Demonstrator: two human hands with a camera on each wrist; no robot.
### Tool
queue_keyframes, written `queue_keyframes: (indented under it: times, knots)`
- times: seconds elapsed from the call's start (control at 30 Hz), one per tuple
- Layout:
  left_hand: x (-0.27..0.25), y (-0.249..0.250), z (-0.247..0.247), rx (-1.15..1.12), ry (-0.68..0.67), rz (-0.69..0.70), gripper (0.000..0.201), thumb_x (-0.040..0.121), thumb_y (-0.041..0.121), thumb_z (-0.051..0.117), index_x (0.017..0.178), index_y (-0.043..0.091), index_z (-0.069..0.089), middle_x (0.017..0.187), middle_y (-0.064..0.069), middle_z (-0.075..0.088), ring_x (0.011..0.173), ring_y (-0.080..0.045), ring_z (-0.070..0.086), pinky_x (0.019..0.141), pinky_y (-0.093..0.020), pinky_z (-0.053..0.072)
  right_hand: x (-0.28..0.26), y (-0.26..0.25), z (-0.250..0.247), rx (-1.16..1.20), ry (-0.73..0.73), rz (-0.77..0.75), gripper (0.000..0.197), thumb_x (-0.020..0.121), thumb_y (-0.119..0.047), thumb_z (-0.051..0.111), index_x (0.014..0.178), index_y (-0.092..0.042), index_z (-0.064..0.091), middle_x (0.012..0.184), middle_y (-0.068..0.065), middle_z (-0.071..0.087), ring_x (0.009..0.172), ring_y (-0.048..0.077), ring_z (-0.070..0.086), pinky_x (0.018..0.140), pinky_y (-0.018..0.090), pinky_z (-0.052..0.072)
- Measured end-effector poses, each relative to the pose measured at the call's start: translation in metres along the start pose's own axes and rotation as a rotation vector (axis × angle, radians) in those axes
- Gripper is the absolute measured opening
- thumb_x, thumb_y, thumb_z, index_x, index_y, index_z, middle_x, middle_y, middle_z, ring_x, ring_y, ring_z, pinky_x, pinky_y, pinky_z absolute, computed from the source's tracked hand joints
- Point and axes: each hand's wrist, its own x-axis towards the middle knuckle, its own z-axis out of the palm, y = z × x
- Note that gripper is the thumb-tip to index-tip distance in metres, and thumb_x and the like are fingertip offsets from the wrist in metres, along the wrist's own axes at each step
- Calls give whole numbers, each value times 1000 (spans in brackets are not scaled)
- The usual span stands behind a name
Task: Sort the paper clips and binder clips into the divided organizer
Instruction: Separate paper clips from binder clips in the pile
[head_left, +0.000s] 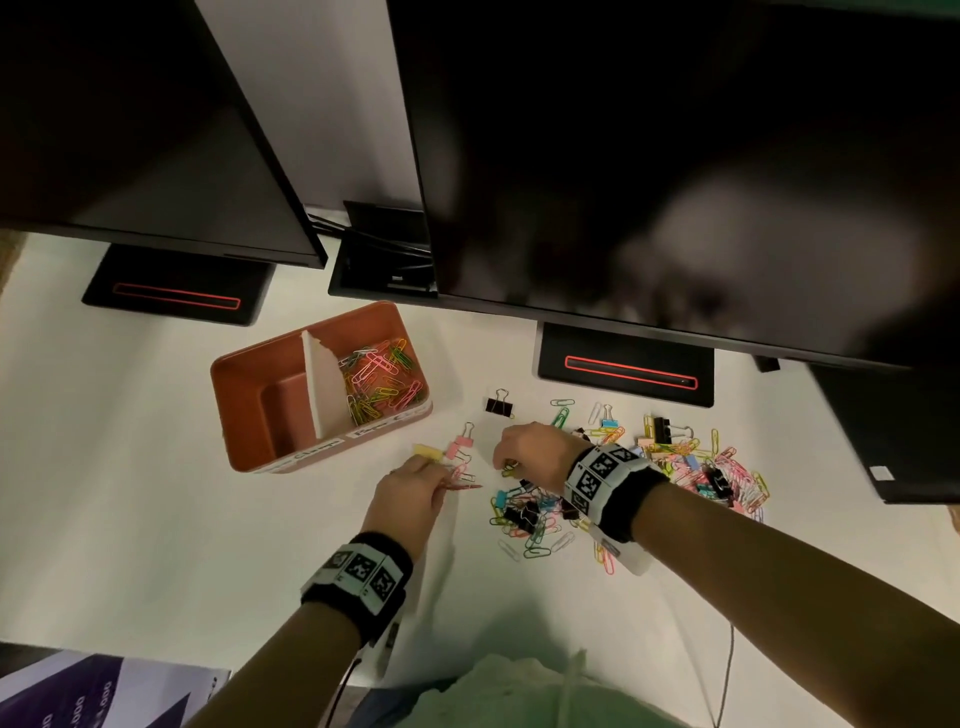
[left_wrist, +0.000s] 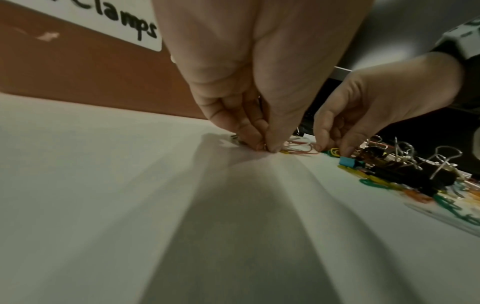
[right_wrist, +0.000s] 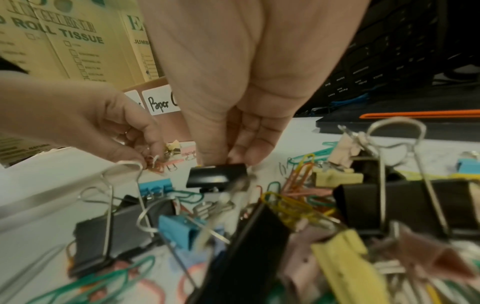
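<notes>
The orange organizer (head_left: 244, 374) stands at the back left, split by a white divider (head_left: 324, 384). Its right compartment holds several coloured paper clips (head_left: 382, 382); the left one shows only bare floor. My left hand (head_left: 441, 475) pinches red and pink paper clips (left_wrist: 298, 149) against the table, fingertips (left_wrist: 272, 147) down. My right hand (head_left: 501, 462) pinches a yellow-green paper clip (left_wrist: 333, 152) at the edge of a mixed pile (head_left: 535, 514). A black binder clip (right_wrist: 217, 174) lies just under its fingers (right_wrist: 246, 158). Pink (head_left: 460, 446) and yellow (head_left: 428, 451) binder clips lie between the hands and the organizer.
A bigger heap of clips (head_left: 701, 467) lies at the right, and a lone black binder clip (head_left: 498, 406) behind my right hand. Two dark monitors overhang the desk on stands (head_left: 623, 369). A black keyboard (head_left: 893, 431) sits far right. Cardboard boxes (right_wrist: 64, 41) stand to the left.
</notes>
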Motion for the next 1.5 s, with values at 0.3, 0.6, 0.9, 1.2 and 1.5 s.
queue_keyframes:
  times: [0.3, 0.6, 0.9, 1.2, 1.5]
  knots:
    - [9, -6, -2, 21, -70, 0, 5, 81, 10, 61, 82, 12, 65, 89, -7, 60, 75, -27, 59, 72, -34, 51, 2, -8, 0, 17, 47, 40, 23, 91, -7, 48, 108, -11, 63, 115, 8, 59, 105, 26, 56, 89, 33, 46]
    - [-4, 0, -21, -109, -25, -23, 9, 80, 11, 65, 82, 19, 64, 79, 3, 63, 70, -9, 56, 68, -22, 49, -2, -17, -4, -106, -34, 67, 27, 89, -11, 50, 112, -18, 60, 116, 5, 63, 107, 24, 55, 88, 33, 46]
    - [10, 5, -139, -283, 387, -173, 6, 82, 15, 66, 80, 20, 63, 72, 10, 63, 60, -2, 56, 60, -17, 46, 13, -76, -86, 244, 548, -185, 17, 87, -9, 56, 98, -14, 67, 99, 6, 63, 87, 18, 59, 85, 29, 50]
    - [18, 12, -122, -47, 242, -58, 31, 79, 17, 69, 109, 18, 61, 103, 5, 56, 89, -10, 53, 85, -24, 43, 6, -53, -82, 313, 614, -37, 23, 90, -17, 55, 113, -20, 60, 110, 0, 59, 89, 9, 56, 87, 27, 49]
    - [7, 15, -12, 111, -239, -62, 40, 87, 29, 55, 125, 17, 48, 121, -5, 53, 104, -23, 54, 90, -33, 47, -36, 54, -34, 190, 323, 280, 38, 90, -13, 53, 128, -19, 52, 137, 2, 51, 126, 19, 47, 107, 33, 38]
